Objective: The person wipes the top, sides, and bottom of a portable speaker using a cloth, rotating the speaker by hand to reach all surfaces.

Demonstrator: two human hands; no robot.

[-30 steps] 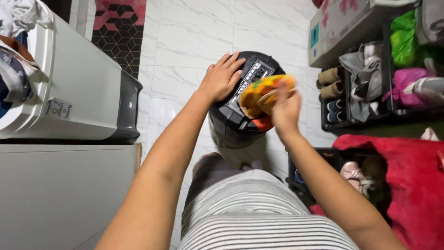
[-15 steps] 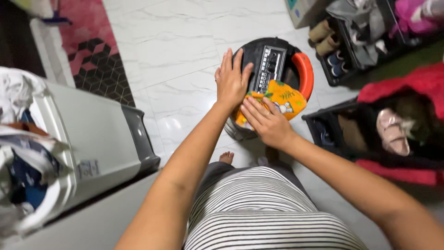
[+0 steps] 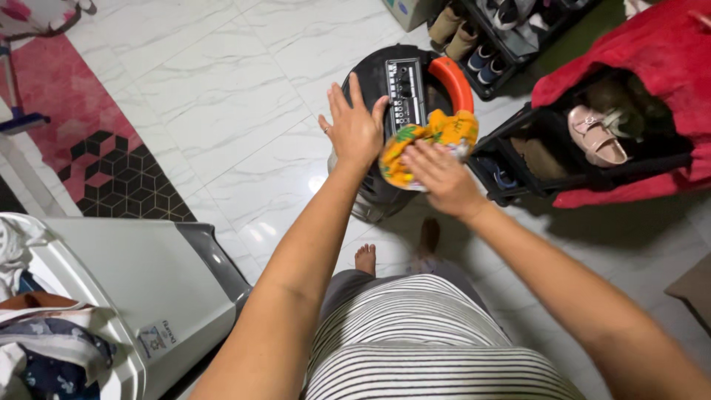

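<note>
Pressing yellow cloth [image 3: 428, 142] onto black speaker [image 3: 400, 96], right hand [image 3: 443, 178] fingers flat, open; left hand [image 3: 354, 130] splayed on top. Cloth soft, light; bunch anywhere.

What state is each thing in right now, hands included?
Left hand: flat, fingers spread on the black speaker.
Right hand: pressing the yellow cloth.
Yellow cloth: crumpled on the speaker top.
Black speaker: upright on the floor.
Shoe rack: holds shoes, draped with red cloth.
</note>
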